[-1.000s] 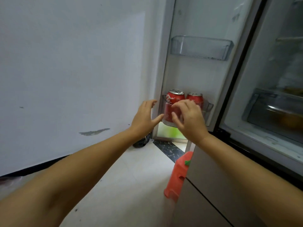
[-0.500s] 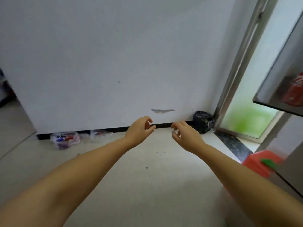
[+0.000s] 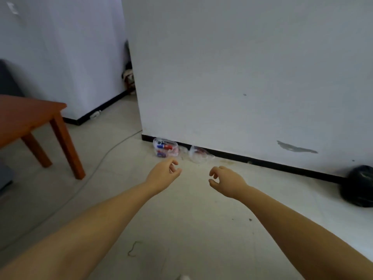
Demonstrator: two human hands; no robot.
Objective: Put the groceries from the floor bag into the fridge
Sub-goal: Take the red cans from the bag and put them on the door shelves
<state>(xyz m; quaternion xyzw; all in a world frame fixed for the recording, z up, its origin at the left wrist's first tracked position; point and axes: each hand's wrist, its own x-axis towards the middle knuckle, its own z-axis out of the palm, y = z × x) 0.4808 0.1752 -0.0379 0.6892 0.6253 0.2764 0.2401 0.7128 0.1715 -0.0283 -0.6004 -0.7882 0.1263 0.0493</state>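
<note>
Clear plastic marks our target: the floor bag (image 3: pixel 166 147) lies against the wall's black skirting, a second clear bag (image 3: pixel 198 154) just right of it. Our left hand (image 3: pixel 163 174) and right hand (image 3: pixel 227 181) hover short of them, loosely curled, holding nothing. We should crouch, then grip one item firmly.

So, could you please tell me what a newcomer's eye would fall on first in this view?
Two bare forearms reach into the middle, the left hand and right hand loosely curled and holding nothing above the pale floor. Just beyond them, clear plastic bags with red and blue items lie against the white wall. A reddish wooden table stands at the left, and a black bag sits at the far right.
</note>
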